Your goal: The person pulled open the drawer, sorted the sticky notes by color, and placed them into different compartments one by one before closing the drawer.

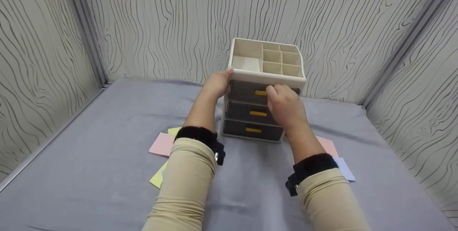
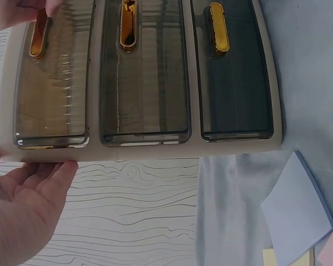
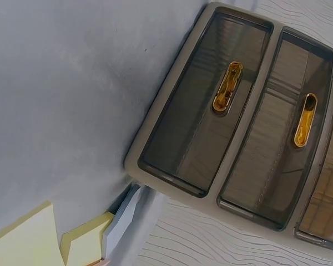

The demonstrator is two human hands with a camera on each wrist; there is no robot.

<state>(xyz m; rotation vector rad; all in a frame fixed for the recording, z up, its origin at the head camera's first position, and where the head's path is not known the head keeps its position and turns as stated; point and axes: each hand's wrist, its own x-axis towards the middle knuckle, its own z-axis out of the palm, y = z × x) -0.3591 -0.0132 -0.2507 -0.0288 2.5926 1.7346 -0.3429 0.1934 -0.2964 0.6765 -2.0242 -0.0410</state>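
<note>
A cream desktop drawer cabinet (image 1: 266, 76) with three dark see-through drawers stands upright on the cloth. Its top is split into several compartments. Against its left side, near the upper front corner, rests my left hand (image 1: 217, 84), thumb at the edge and fingers along the side wall (image 2: 127, 152). My right hand (image 1: 286, 104) is at the top drawer (image 1: 241, 91), curled fingers pinching its yellow handle (image 1: 260, 93). All three drawers sit in the frame, their fronts level with it. The middle handle (image 2: 129, 25) and bottom handle (image 2: 219, 27) are untouched.
Pink pads (image 1: 161, 144) and yellow pads (image 1: 157, 177) of paper lie left of the cabinet, partly behind my left forearm. Another pink pad (image 1: 327, 146) and a blue pad (image 1: 344, 169) lie to the right. Wood-grain patterned panels (image 1: 161, 27) stand behind and beside the cloth-covered table (image 1: 89, 152).
</note>
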